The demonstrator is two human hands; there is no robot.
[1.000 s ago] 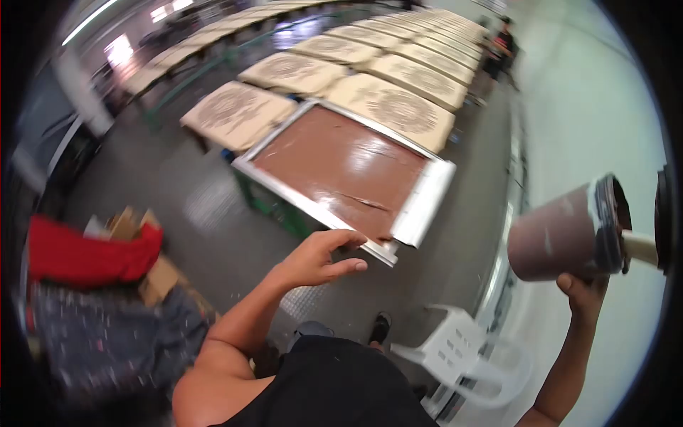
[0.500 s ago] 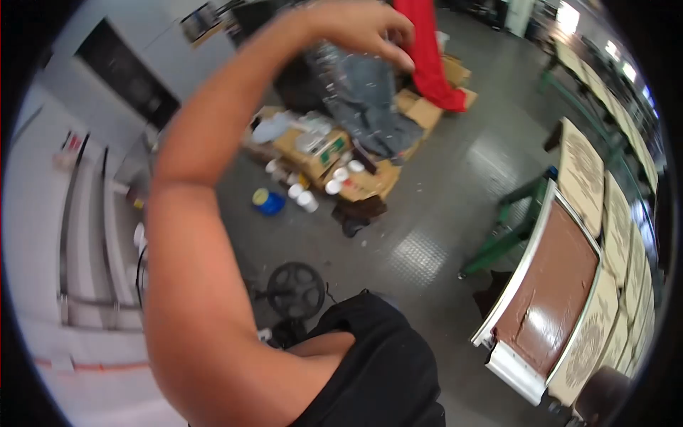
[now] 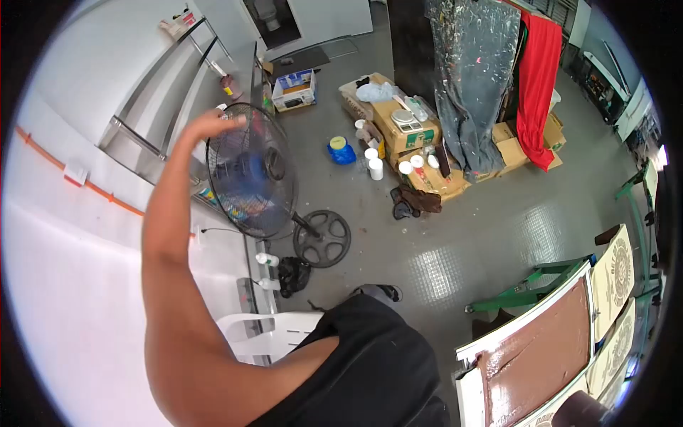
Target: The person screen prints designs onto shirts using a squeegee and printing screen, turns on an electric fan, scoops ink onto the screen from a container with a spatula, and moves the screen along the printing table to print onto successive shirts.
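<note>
My left arm stretches forward on the left side of the view, and my left hand (image 3: 215, 124) is at the top edge of a black standing fan (image 3: 252, 171). The visible fingers are stretched out over the wire guard; whether they press on it I cannot tell. The fan's round head stands tilted above its spoked base (image 3: 321, 239) on the floor. My right hand is out of view. At the lower right lies a white-edged screen frame (image 3: 466, 352) with brown ink (image 3: 537, 359) spread across it.
A white plastic chair (image 3: 284, 333) stands by my left side. Ahead are cardboard boxes (image 3: 409, 132) with white tubs, a grey cloth (image 3: 473, 85) and a red cloth (image 3: 537, 92). Printed panels (image 3: 613, 274) line the right. A metal shelf rack (image 3: 153, 107) is along the left wall.
My view has turned left, bringing the fan's head into sight. My left hand has moved from above the cloths to the top of the fan.
</note>
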